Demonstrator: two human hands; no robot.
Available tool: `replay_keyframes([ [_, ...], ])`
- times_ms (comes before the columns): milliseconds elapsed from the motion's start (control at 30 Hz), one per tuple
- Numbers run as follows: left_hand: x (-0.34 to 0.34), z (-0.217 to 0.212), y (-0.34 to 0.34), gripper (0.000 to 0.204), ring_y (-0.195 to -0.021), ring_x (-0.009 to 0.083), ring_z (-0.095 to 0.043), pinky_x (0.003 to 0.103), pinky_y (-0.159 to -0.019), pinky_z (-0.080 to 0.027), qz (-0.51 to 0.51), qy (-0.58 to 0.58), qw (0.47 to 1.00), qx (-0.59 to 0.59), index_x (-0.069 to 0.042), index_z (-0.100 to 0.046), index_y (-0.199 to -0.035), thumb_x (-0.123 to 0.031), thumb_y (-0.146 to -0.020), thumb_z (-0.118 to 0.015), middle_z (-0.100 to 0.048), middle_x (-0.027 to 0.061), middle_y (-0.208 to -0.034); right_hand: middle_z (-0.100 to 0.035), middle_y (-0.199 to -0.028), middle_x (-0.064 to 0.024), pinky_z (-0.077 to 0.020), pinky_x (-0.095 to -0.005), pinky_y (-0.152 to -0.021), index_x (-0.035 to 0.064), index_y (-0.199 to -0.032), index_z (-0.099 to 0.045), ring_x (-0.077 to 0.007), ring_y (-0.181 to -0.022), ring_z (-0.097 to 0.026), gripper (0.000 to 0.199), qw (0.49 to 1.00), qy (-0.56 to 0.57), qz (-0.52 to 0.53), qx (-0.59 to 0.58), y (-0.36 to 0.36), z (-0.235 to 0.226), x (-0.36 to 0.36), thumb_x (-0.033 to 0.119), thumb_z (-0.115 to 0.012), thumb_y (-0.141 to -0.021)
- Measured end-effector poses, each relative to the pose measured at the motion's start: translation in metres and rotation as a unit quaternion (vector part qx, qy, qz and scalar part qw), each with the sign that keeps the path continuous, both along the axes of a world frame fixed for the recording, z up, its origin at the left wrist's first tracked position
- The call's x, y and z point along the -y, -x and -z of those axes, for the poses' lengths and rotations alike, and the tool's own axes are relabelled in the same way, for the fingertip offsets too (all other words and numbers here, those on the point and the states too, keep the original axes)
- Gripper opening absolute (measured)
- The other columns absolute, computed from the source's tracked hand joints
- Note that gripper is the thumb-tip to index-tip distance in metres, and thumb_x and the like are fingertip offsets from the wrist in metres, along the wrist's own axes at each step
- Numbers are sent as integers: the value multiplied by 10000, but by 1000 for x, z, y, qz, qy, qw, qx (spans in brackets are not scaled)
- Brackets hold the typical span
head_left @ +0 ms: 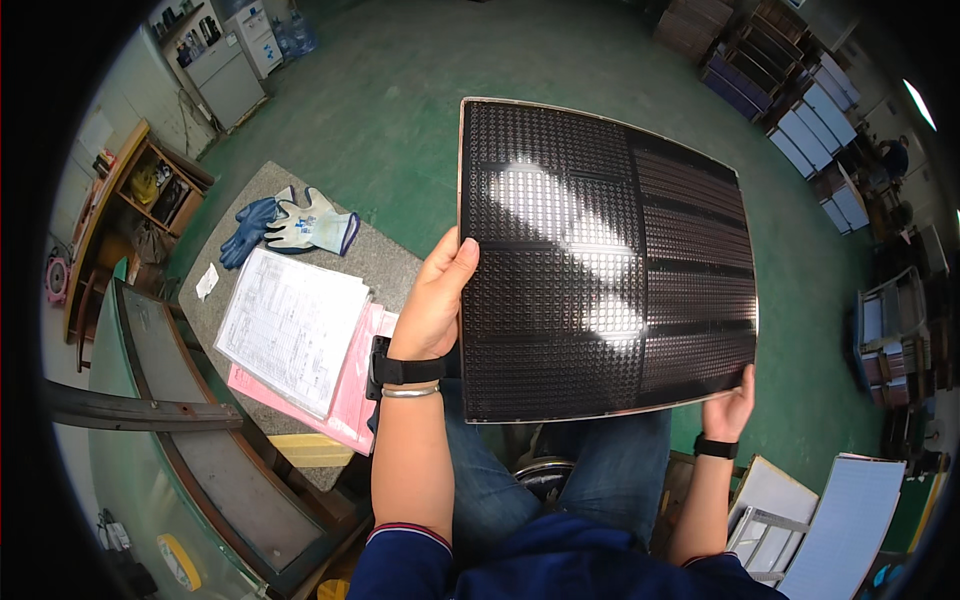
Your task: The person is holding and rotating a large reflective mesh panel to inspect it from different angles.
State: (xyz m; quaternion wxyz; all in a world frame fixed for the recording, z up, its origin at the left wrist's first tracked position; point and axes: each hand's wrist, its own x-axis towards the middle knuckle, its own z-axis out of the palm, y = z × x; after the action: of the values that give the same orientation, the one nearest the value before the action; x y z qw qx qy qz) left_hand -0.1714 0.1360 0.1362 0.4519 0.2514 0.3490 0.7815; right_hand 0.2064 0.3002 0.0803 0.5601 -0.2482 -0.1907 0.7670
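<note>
A large rectangular black panel (550, 375) with a thin pale edge is held up in front of me. Rows of small raised or punched marks cover its face, divided into blocks, and bright light glares off its middle. My left hand (433, 295) is closed on the panel's left edge, the thumb on the front and the other fingers mostly hidden behind. At the lower right corner, my right hand (733, 402) grips the edge, with part of its fingers out of sight behind the panel. Black bands circle both wrists.
Left of me, a grey speckled table (385, 262) carries work gloves (300, 225), printed sheets (295, 325) and a pink sheet (355, 415). A metal bar (140, 408) juts over a green-framed stand (160, 345). White boards (848, 525) lean at lower right; stacked boxes (810, 140) stand far right.
</note>
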Motion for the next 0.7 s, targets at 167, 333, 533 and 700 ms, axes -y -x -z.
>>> replay_keyframes([
  [167,4,-8,0,347,-999,105,-545,250,-878,-417,-21,21,1000,9,-22,-489,-1223,-243,-959,-453,-574,33,-1148,-322,-1424,-116,-337,-383,-1049,74,-1379,-320,-238,-1271,-375,413,997,-61,9,51,-36,-11,-8,148,-319,-972],
  [333,7,-3,-2,355,-1010,87,-516,240,-889,-392,2,38,998,-46,-8,-510,-1196,-268,-964,-442,-577,29,-1124,-606,-1123,-110,-509,-292,-840,24,-1362,-331,-185,-989,-600,420,960,-93,-74,254,-54,-24,-7,187,-355,-975],
  [533,0,0,-6,369,-998,73,-497,231,-885,-378,3,45,986,-161,8,-505,-1193,-274,-959,-457,-576,14,-1093,-654,-992,-64,-513,-222,-742,-30,-1269,-452,-122,-840,-624,369,902,-110,-121,400,-66,-20,-25,183,-406,-970],
  [700,2,-6,-11,450,-1057,112,-513,269,-923,-393,35,67,988,-138,7,-445,-1266,-162,-878,-599,-554,50,-1184,-568,-1179,-116,-475,-269,-879,-37,-1261,-451,-158,-1023,-570,348,933,-129,-39,334,-41,-39,-14,139,-417,-963],
])
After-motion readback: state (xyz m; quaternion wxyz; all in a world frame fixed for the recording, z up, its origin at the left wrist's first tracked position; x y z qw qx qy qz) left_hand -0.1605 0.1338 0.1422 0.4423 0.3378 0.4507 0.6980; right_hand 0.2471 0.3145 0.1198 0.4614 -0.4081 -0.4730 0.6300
